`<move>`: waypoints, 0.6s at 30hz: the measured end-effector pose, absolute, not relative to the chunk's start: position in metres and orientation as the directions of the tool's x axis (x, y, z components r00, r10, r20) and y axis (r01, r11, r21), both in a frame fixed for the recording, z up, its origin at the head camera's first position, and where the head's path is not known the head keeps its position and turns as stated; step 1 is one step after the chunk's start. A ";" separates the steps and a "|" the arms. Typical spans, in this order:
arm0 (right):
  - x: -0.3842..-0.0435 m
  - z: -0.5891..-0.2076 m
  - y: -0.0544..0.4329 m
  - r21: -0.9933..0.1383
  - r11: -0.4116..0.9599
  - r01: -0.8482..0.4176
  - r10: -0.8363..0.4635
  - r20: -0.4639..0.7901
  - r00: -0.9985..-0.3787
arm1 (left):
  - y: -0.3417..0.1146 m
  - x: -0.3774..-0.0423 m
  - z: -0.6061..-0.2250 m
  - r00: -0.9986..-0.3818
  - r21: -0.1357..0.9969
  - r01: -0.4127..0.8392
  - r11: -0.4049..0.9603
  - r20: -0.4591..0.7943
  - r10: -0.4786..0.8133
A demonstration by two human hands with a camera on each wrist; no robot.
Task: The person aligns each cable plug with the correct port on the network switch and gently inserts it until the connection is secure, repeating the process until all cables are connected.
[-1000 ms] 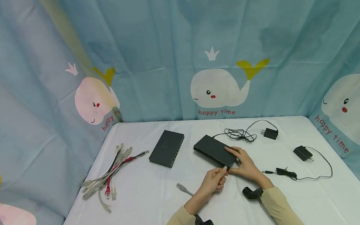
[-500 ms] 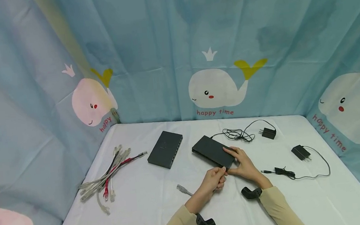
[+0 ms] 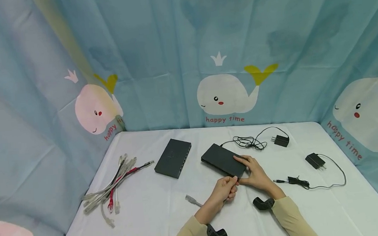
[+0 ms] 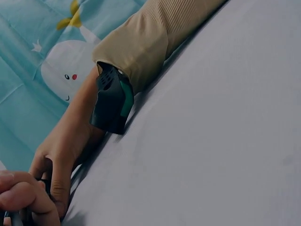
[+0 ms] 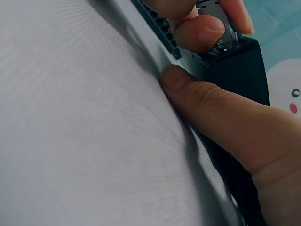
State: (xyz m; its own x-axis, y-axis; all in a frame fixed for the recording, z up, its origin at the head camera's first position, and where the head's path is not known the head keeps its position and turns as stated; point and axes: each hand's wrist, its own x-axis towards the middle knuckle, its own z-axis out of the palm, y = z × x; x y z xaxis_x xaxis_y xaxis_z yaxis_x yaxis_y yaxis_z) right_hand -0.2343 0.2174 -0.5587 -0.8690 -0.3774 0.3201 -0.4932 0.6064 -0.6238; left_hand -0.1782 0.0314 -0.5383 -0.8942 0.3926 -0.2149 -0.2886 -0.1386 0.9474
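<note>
Black Ethernet switch (image 3: 222,159) on table (image 3: 145,230), 3 o'clock of 2nd switch (image 3: 173,158). Right hand (image 3: 256,176) spread, gripping its 4 o'clock end, fingers on top, thumb low. Left hand (image 3: 223,190) curled, tight pinch on RJ45 plug (image 5: 229,33) at 5 o'clock corner; can't tell if seated.

Just right of center, my right hand (image 3: 256,176) grips black box (image 3: 223,160), left hand (image 3: 223,190) curled at its near corner; cable bundle (image 3: 121,178) lower left.
</note>
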 end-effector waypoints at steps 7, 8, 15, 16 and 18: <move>-0.233 -0.557 0.217 -0.641 0.591 -0.490 -0.380 0.314 -0.870 | 0.025 -0.181 -0.539 -0.893 0.985 -0.173 0.015 -0.163 0.420; -0.233 -0.557 0.217 -0.643 0.589 -0.490 -0.383 0.311 -0.870 | 0.023 -0.182 -0.538 -0.898 0.989 -0.129 0.074 -0.148 0.415; -0.234 -0.558 0.216 -0.632 0.614 -0.472 -0.380 0.288 -0.879 | 0.003 -0.182 -0.519 -0.927 0.845 0.189 0.500 -0.014 0.375; -0.233 -0.558 0.216 -0.633 0.616 -0.469 -0.378 0.285 -0.881 | -0.001 -0.182 -0.515 -0.929 0.825 0.211 0.525 0.002 0.371; -0.233 -0.558 0.216 -0.634 0.620 -0.463 -0.376 0.278 -0.884 | -0.008 -0.184 -0.508 -0.933 0.799 0.232 0.555 0.020 0.360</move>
